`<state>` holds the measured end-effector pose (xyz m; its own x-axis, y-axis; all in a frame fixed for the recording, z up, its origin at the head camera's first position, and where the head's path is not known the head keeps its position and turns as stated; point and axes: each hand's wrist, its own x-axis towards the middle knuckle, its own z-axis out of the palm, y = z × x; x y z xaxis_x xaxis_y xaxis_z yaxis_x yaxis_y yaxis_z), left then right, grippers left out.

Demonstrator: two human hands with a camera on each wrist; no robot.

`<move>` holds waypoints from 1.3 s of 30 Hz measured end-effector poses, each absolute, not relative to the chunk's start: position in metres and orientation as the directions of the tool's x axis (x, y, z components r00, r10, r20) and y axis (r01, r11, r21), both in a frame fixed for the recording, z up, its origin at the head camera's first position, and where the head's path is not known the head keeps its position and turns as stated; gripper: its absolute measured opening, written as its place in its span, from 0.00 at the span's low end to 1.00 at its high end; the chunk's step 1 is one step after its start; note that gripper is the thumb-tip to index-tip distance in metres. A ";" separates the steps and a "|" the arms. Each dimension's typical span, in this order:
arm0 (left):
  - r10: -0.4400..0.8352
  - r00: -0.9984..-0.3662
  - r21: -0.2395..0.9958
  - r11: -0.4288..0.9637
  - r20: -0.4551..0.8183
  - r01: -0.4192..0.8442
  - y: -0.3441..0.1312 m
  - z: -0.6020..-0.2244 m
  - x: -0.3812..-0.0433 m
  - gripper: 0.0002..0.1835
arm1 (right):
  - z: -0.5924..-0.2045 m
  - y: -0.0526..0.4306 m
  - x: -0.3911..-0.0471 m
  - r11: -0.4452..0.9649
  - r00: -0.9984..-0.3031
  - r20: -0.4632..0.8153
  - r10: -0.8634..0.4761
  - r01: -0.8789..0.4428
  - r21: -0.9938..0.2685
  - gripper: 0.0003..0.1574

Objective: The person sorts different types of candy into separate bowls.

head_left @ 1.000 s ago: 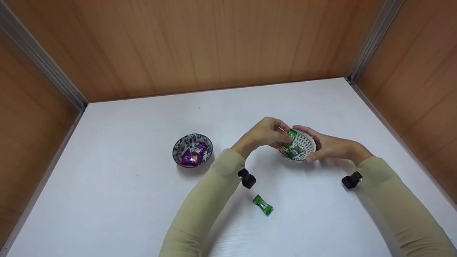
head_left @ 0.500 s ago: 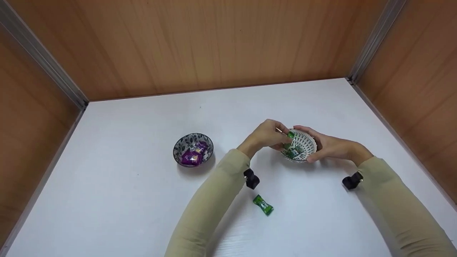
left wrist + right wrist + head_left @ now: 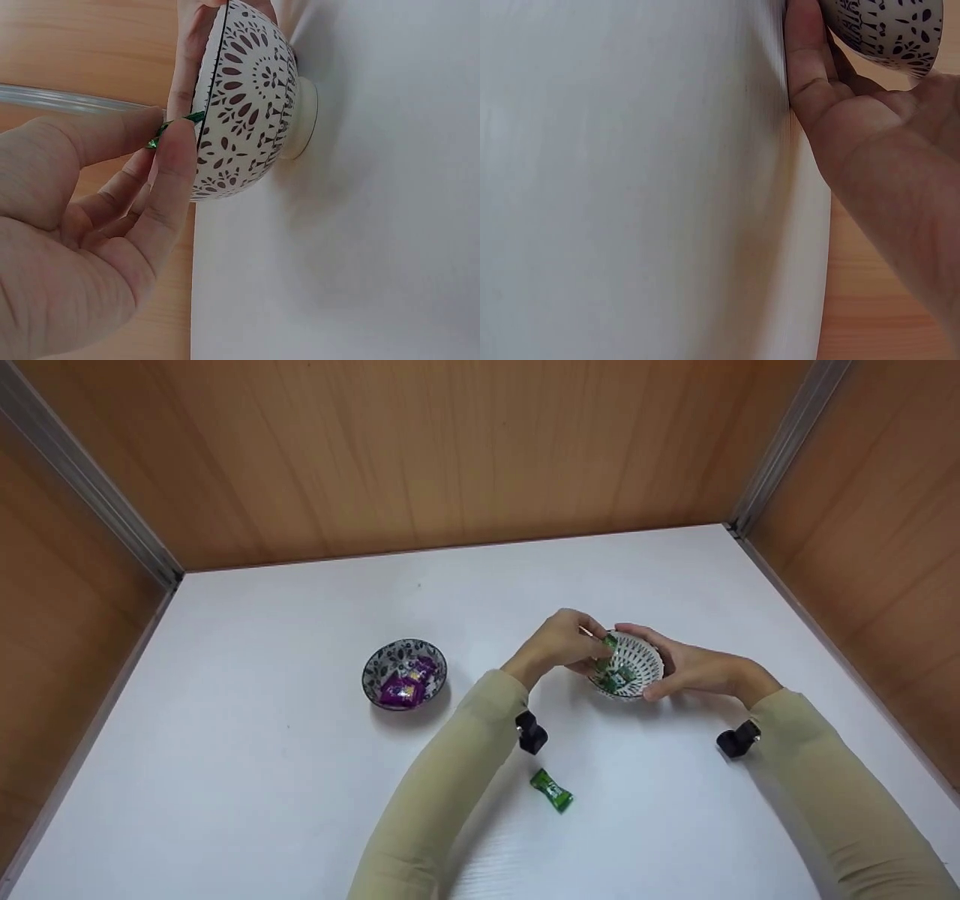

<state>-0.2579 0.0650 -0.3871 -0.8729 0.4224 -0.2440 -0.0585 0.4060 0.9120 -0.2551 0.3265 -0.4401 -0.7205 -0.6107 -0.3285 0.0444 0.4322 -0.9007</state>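
In the head view, a white bowl with a dark petal pattern is on the right of the table. My left hand reaches to its left rim and pinches a green-wrapped candy between thumb and fingertips. The left wrist view shows that candy right at the rim, partly hidden by the fingers. More green candy lies inside the bowl. From the right side, my right hand holds the bowl, thumb at the near side and fingers curved round the far side. In the right wrist view, only the bowl's underside shows.
A dark-rimmed floral bowl with purple-wrapped candies stands left of my left hand. One green candy lies on the white table near my left sleeve. Wooden panels close off the back and sides.
My left hand has shifted slightly right and lowered the green candy a little further into the bowl. The right hand keeps its hold, and the loose candy and floral bowl stay put.
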 end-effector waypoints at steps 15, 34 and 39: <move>0.398 -0.882 0.887 0.460 -0.252 -0.045 0.068 -0.381 -0.257 0.10 | -0.441 0.327 -0.258 0.433 -0.717 -0.319 -0.619 0.027 -0.901 0.67; 0.417 -0.870 0.885 0.463 -0.262 -0.045 0.058 -0.384 -0.253 0.09 | -0.442 0.329 -0.260 0.435 -0.714 -0.327 -0.619 0.035 -0.900 0.69; 0.478 -0.833 0.887 0.461 -0.279 -0.032 0.049 -0.385 -0.247 0.13 | -0.443 0.330 -0.260 0.439 -0.719 -0.319 -0.618 0.021 -0.898 0.68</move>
